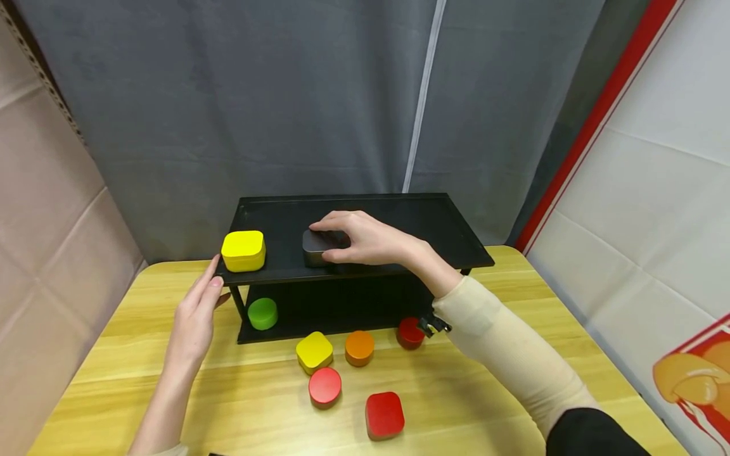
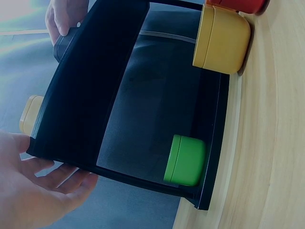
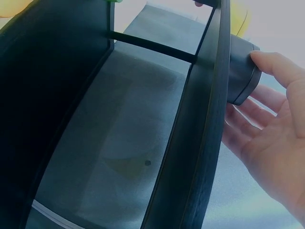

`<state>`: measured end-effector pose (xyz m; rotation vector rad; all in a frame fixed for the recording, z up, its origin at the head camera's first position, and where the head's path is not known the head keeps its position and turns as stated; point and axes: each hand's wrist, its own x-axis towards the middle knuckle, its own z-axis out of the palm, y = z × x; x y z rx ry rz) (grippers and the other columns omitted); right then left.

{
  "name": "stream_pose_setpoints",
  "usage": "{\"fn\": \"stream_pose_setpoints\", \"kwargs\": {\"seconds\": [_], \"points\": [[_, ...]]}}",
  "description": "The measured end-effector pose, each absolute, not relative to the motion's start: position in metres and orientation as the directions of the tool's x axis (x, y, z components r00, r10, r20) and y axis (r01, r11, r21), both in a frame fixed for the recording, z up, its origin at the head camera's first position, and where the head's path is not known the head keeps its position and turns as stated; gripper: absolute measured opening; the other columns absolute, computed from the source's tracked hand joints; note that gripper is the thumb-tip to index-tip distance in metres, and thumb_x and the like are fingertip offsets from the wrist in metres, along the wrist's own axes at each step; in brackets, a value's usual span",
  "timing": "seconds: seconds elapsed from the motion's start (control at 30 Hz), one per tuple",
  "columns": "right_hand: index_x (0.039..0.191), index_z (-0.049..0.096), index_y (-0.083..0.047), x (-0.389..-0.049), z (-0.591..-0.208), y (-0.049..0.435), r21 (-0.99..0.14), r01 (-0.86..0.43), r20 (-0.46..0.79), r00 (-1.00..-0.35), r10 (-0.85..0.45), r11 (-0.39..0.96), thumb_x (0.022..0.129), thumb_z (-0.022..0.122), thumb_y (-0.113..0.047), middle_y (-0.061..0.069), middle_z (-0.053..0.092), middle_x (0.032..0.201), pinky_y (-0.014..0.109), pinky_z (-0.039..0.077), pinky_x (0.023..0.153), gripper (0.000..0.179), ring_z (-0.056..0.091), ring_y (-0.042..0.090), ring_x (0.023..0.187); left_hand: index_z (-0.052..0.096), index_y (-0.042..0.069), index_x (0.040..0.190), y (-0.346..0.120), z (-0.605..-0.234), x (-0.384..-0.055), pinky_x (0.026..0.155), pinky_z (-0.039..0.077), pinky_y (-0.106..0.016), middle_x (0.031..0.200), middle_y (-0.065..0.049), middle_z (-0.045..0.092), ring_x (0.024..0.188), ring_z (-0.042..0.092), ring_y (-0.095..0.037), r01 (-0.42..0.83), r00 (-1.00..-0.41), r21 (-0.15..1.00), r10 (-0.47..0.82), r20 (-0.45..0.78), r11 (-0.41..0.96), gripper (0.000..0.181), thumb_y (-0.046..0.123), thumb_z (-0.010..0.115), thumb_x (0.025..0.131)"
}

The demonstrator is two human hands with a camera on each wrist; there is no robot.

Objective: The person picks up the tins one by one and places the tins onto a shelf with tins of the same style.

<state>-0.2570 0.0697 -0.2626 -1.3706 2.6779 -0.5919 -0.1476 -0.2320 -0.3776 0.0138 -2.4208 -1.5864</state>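
A black two-tier shelf (image 1: 393, 218) stands on the wooden table. My right hand (image 1: 371, 239) grips a dark grey rounded-square box (image 1: 315, 247) on the top tier, thumb on its near side and fingers on the far side. At the left front corner, my left hand (image 1: 194, 316) holds the shelf's edge; in the left wrist view its thumb lies at the upper side and its fingers (image 2: 66, 179) reach beneath. A yellow rounded-square box (image 1: 243, 251) sits beside that corner on the top tier. Below it, a round green box (image 1: 262, 313) rests on the lower tier.
In front of the shelf, on the table (image 1: 456, 405), lie a yellow square box (image 1: 315, 352), an orange round box (image 1: 359, 348), a red round one (image 1: 325, 387) and a red square one (image 1: 384, 415). Another red round box (image 1: 410, 334) is under my right forearm. A grey curtain (image 1: 308, 95) hangs behind.
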Motion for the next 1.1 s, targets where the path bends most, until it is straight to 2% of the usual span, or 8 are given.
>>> {"fn": "stream_pose_setpoints", "kwargs": {"seconds": [0.1,0.37,0.67,0.9,1.1], "points": [[0.148,0.057,-0.013,-0.257,-0.263,0.07,-0.37,-0.762,0.104,-0.603,-0.791,0.532,0.098,0.068,-0.029,0.005,0.061,0.143,0.034,0.052,0.108,0.054,0.057,0.018,0.12,0.028,0.034,0.162,-0.232,-0.377,-0.147,0.096,0.044,0.002,0.171,0.003,0.027,0.124,0.047,0.015,0.13,-0.969,0.904,-0.143,0.204,0.407,0.051,0.044,0.033,0.112],[0.151,0.054,-0.014,-0.255,-0.263,0.071,-0.379,-0.748,0.095,-0.618,-0.781,0.545,0.098,0.068,-0.03,0.004,0.059,0.147,0.036,0.051,0.111,0.057,0.055,0.019,0.123,0.028,0.035,0.162,-0.232,-0.376,-0.146,0.095,0.043,0.004,0.172,0.003,0.026,0.117,0.046,0.021,0.126,-0.97,0.901,-0.141,0.2,0.415,0.051,0.045,0.033,0.112],[0.155,0.048,-0.013,-0.256,-0.266,0.07,-0.398,-0.741,0.102,-0.622,-0.776,0.541,0.097,0.07,-0.033,0.005,0.053,0.154,0.037,0.049,0.115,0.065,0.054,0.019,0.13,0.028,0.03,0.162,-0.234,-0.378,-0.147,0.095,0.045,0.002,0.172,0.0,0.027,0.129,0.046,0.01,0.134,-0.968,0.909,-0.145,0.206,0.395,0.052,0.042,0.034,0.112],[0.157,0.046,-0.018,-0.247,-0.268,0.08,-0.415,-0.732,0.167,-0.645,-0.746,0.54,0.097,0.071,-0.033,0.004,0.05,0.157,0.039,0.051,0.115,0.067,0.05,0.019,0.139,0.027,0.035,0.162,-0.236,-0.379,-0.147,0.096,0.044,0.003,0.172,0.002,0.027,0.123,0.046,0.018,0.116,-0.97,0.909,-0.149,0.19,0.401,0.051,0.044,0.034,0.112],[0.156,0.047,-0.019,-0.235,-0.272,0.093,-0.44,-0.734,0.258,-0.656,-0.71,0.518,0.097,0.073,-0.031,0.004,0.051,0.157,0.041,0.049,0.117,0.065,0.05,0.021,0.14,0.028,0.035,0.161,-0.236,-0.379,-0.147,0.096,0.044,0.003,0.171,0.001,0.028,0.126,0.046,0.016,0.118,-0.97,0.912,-0.152,0.191,0.393,0.051,0.044,0.035,0.112]]}}
